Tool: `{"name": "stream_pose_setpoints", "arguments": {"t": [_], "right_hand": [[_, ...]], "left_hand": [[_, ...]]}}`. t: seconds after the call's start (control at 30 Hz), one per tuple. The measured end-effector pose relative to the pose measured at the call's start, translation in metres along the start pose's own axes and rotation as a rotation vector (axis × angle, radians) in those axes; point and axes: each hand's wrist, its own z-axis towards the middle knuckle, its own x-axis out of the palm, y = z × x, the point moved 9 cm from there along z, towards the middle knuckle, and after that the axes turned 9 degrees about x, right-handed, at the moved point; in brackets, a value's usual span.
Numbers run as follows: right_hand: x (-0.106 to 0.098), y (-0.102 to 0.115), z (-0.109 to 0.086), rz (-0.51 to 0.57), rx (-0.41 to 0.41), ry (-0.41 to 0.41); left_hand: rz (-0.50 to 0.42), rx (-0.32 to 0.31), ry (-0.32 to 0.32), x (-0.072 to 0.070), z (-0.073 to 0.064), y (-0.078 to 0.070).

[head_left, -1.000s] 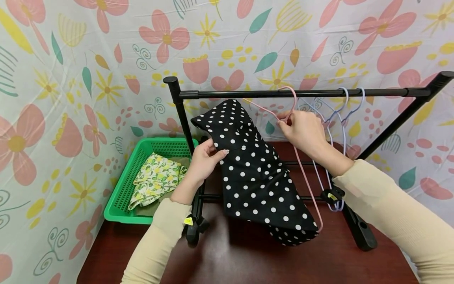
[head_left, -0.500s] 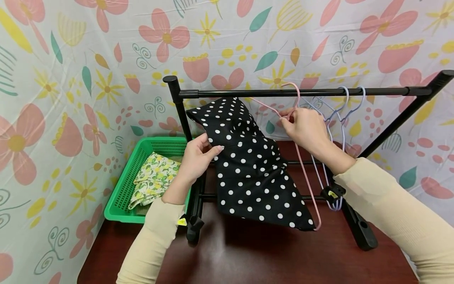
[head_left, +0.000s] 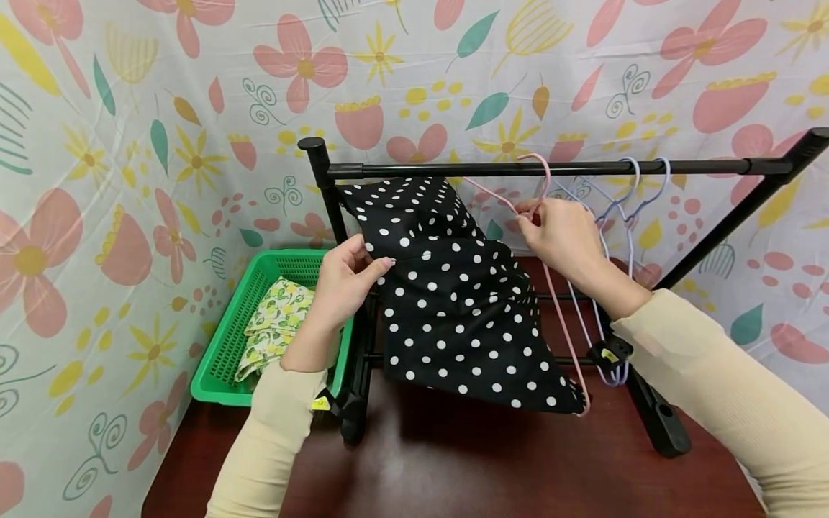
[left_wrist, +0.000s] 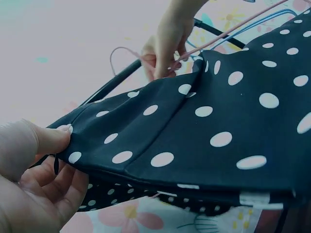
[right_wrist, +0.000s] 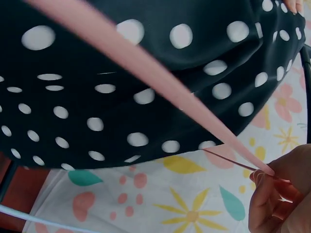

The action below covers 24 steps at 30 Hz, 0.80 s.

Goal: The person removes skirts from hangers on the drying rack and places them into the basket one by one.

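A black cloth garment with white polka dots [head_left: 453, 316] hangs across a pink clothes hanger [head_left: 563, 316], just below the rack's top bar. My left hand [head_left: 346, 280] pinches the garment's left edge between thumb and fingers, as the left wrist view also shows at the cloth [left_wrist: 160, 126]. With my right hand [head_left: 560, 230] I pinch the hanger at the base of its hook, which overlaps the bar in the head view. The right wrist view has the pink hanger arm [right_wrist: 194, 109] running into my fingertips. The hanger's left part is mostly hidden behind the cloth.
A black clothes rack [head_left: 440, 170] stands on the dark red table [head_left: 492, 467]. Two light blue hangers [head_left: 631, 252] hang at its right. Left of the rack, a green basket [head_left: 207, 381] holds folded lemon-print cloth [head_left: 275, 316]. Patterned fabric [head_left: 194, 115] covers the walls.
My left hand has moved left and slightly up, drawing the garment's edge with it, so the cloth is spread wider. The right hand has shifted slightly right with the hanger.
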Motion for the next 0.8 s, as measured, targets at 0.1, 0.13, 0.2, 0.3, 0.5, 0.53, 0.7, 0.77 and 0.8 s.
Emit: {"name": "stream_pose_setpoints", "arguments": {"t": [0.1, 0.13, 0.2, 0.3, 0.5, 0.53, 0.7, 0.77, 0.8], "right_hand": [[0.000, -0.005, 0.000, 0.005, 0.000, 0.007], [0.000, -0.007, 0.000, 0.005, 0.000, 0.008], [-0.001, -0.010, 0.000, 0.001, 0.011, 0.010], [-0.003, -0.015, 0.000, -0.002, 0.033, 0.004], [-0.005, -0.014, 0.000, -0.005, 0.034, -0.015], [-0.005, -0.014, 0.001, -0.001, 0.028, -0.015], [-0.003, -0.014, 0.001, -0.001, 0.017, -0.008], [-0.003, -0.014, 0.001, -0.001, 0.018, -0.011], [-0.003, -0.015, 0.001, 0.000, 0.019, -0.013]], "left_hand": [[0.012, -0.009, -0.007, -0.006, -0.001, -0.009], [0.015, -0.013, -0.007, -0.008, -0.002, -0.012], [0.017, -0.009, -0.011, -0.012, -0.004, -0.019], [0.017, 0.009, -0.018, -0.018, -0.005, -0.023], [-0.002, 0.026, -0.041, -0.032, -0.006, -0.002], [-0.004, 0.030, -0.047, -0.035, -0.006, 0.000], [-0.002, 0.029, -0.074, -0.044, -0.009, 0.003], [0.019, 0.020, -0.080, -0.048, -0.010, 0.005], [0.029, 0.016, -0.082, -0.050, -0.011, 0.006]]}}
